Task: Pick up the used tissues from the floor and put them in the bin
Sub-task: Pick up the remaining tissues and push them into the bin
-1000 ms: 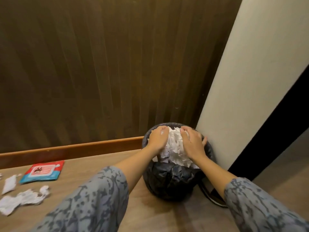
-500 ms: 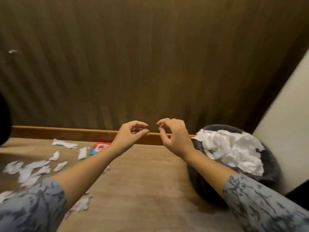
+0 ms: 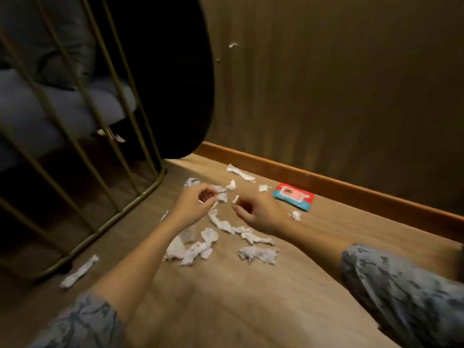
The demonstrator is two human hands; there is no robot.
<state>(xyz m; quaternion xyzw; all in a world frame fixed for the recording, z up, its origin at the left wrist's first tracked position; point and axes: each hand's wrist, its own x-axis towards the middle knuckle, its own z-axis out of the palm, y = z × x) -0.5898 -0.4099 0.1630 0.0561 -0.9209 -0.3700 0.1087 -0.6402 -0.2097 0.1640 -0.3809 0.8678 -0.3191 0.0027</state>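
Several crumpled white tissues lie scattered on the wooden floor (image 3: 251, 310): a cluster (image 3: 198, 247) under my left forearm, a wad (image 3: 258, 253), a long twisted strip (image 3: 226, 224) and a piece near the wall (image 3: 241, 173). My left hand (image 3: 193, 204) hovers over small scraps (image 3: 222, 197), fingers loosely curled, fingertips close to them. My right hand (image 3: 261, 213) hangs beside it, loosely curled and holding nothing. The bin is out of view.
A red and blue wipes packet (image 3: 293, 197) lies by the wooden skirting board (image 3: 351, 189). A gold wire chair frame (image 3: 113, 217) with a dark seat stands at the left. One tissue strip (image 3: 80, 271) lies beside its base.
The view has swung left from the bin to the tissue-strewn floor. Both hands left the bin's tissue heap, rose empty, and now hover low over the scraps.
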